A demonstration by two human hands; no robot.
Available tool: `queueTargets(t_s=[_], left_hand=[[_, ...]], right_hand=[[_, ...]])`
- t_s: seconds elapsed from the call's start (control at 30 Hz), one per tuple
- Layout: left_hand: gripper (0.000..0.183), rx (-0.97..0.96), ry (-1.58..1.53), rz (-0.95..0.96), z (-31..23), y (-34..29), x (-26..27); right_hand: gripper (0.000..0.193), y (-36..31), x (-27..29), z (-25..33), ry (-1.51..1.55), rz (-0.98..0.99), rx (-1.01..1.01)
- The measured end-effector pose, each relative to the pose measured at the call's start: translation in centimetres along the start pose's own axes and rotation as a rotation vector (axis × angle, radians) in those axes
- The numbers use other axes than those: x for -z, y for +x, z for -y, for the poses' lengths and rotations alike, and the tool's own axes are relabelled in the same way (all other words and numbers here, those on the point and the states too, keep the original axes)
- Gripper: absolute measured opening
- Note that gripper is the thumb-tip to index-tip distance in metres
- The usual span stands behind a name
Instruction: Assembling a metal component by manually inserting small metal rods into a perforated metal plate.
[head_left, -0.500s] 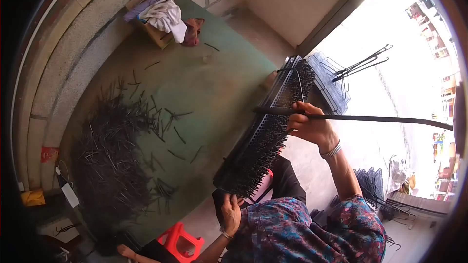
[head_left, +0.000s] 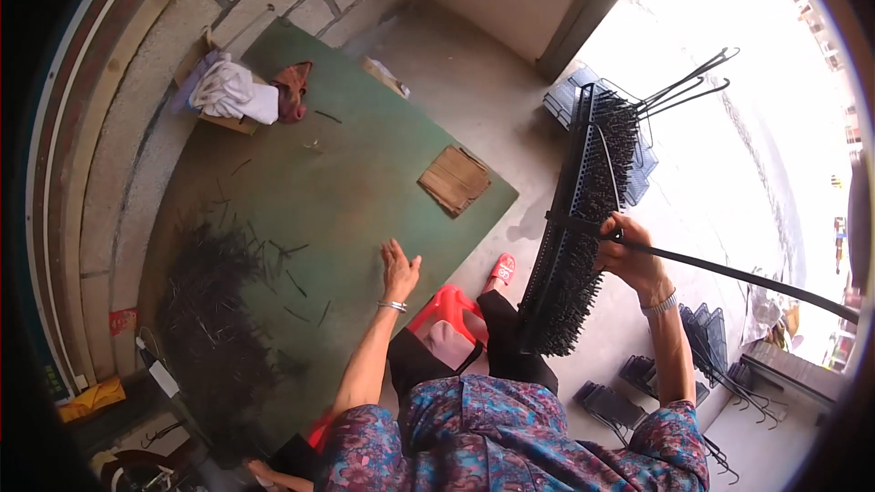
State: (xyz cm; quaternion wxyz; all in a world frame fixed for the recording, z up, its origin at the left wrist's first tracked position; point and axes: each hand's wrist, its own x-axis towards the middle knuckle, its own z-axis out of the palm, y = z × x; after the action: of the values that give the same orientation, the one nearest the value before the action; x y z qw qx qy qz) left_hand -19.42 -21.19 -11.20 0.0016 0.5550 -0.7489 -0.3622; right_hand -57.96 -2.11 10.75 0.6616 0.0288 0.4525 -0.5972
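Observation:
My right hand [head_left: 629,260] is closed on a long black bar [head_left: 747,284] that runs from the rack's middle out to the right edge. The long black perforated rack [head_left: 554,237] is packed with short black bristle-like pieces [head_left: 594,246] and hangs tilted beside the green table. A thin curved wire stands along its upper half. My left hand [head_left: 398,273] is open, fingers spread, over the table; whether it touches the top I cannot tell. To its left lies a heap of thin black sticks [head_left: 214,296], with several strewn around it.
The green table [head_left: 355,182] holds a cardboard piece [head_left: 455,180] near its right corner and a box with white cloth [head_left: 228,96] at the far left. A red stool [head_left: 447,305] is near my legs. Mesh racks with hooks [head_left: 715,346] are on the right. Someone's bare limb [head_left: 273,476] shows lower left.
The rack has moved right, off the table's edge, with my right hand still gripping the bar. My left hand has left the rack's near end and opened over the table. The view has shifted.

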Motion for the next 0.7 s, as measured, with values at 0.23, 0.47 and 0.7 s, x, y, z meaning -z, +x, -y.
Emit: queueTargets(t_s=[0.23, 0.47, 0.7], left_hand=[[0.089, 0.15, 0.09, 0.104, 0.3, 1.1, -3.2], [0.089, 0.193, 0.057, 0.104, -0.5, 1.1, -3.7], [0.095, 0.262, 0.099, 0.102, -1.2, 1.8, -3.3]], right_hand=[[0.031, -0.3, 6.7, 2.9, -0.224, -0.19, -0.125], [0.029, 2.5, 10.8, 6.9, -0.298, -0.149, -0.311], [0.029, 11.7, 13.6, 9.5, -0.422, -0.15, -0.493]])
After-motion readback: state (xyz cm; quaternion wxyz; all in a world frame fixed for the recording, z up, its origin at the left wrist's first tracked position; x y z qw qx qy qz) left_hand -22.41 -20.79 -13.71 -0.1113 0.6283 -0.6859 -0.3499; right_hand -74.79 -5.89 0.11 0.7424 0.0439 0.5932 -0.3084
